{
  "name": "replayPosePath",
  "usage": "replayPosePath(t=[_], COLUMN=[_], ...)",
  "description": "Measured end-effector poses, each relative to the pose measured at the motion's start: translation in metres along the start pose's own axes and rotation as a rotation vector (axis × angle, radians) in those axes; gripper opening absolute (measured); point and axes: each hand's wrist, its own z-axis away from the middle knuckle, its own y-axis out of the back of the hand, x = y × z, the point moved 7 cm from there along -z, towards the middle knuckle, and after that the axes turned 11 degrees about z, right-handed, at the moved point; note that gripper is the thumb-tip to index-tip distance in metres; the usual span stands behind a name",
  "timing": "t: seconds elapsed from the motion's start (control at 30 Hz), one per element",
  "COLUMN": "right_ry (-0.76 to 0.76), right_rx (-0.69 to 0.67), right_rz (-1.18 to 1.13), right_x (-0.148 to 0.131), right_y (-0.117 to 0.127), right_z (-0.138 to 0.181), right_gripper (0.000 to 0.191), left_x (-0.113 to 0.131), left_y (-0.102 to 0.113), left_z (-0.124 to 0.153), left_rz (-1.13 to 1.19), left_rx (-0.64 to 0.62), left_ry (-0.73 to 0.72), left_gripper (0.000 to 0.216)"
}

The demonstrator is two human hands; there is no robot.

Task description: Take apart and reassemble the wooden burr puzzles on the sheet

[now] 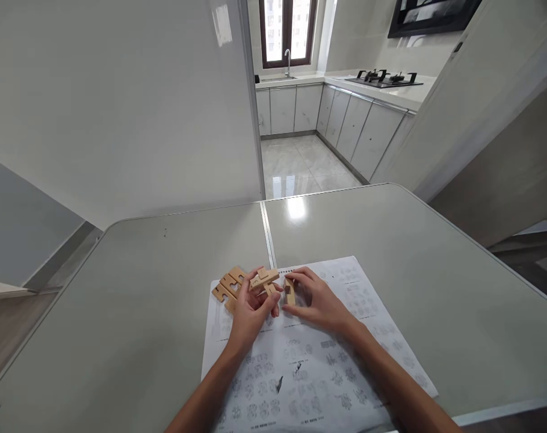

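My left hand [250,310] is closed on a small cluster of joined notched wooden puzzle pieces [264,279], held just above a printed instruction sheet [313,361]. My right hand [316,300] pinches a single wooden piece [290,291] upright beside that cluster, a small gap apart. Three more notched wooden pieces [228,287] lie side by side on the sheet's top left corner, just left of my left hand.
The sheet lies on a grey-green table [390,252] with a metal seam down its middle [268,234]. Beyond the far edge a wall [120,108] stands at left and a kitchen doorway opens with cabinets [345,120], sink and hob.
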Motion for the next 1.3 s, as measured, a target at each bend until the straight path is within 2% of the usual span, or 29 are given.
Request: replayPosePath(t=[0.07,0.17,0.27,0.47,0.67,0.93,1.2,1.3], right_ry=[-0.077,-0.186,-0.249,-0.234,-0.187,-0.231,-0.238,-0.215], right_rx=[-0.031,-0.151,-0.226,-0.205,-0.179,-0.082,-0.055,-0.089], right_rz=[-0.238,-0.635,-0.809,-0.833,-0.802,-0.767,-0.735,-0.732], right_x=[0.006,0.011,0.013,0.009,0.002,0.011,0.010,0.006], right_y=[-0.001,-0.009,-0.014,-0.016,-0.019,-0.018,-0.016,-0.017], right_z=[-0.001,0.000,0.002,0.001,0.000,0.002,0.001,0.001], right_gripper=[0.051,0.056,0.056,0.050,0.047,0.044,0.041,0.041], left_x=[-0.002,-0.003,-0.001,0.004,0.012,0.023,0.023,0.022], left_y=[-0.001,-0.003,0.000,0.004,-0.004,-0.012,-0.014,-0.016], left_z=[0.000,0.001,0.002,0.006,0.012,0.016,0.016,0.017], left_rz=[0.003,-0.009,-0.073,-0.242,-0.456,-0.578,-0.622,-0.656], left_rx=[-0.021,-0.055,-0.033,0.000,-0.043,-0.107,-0.161,-0.188], left_ry=[0.003,0.005,-0.040,-0.130,-0.291,-0.448,-0.484,-0.476], left_gripper=[0.080,0.084,0.082,0.076,0.065,0.058,0.060,0.062])
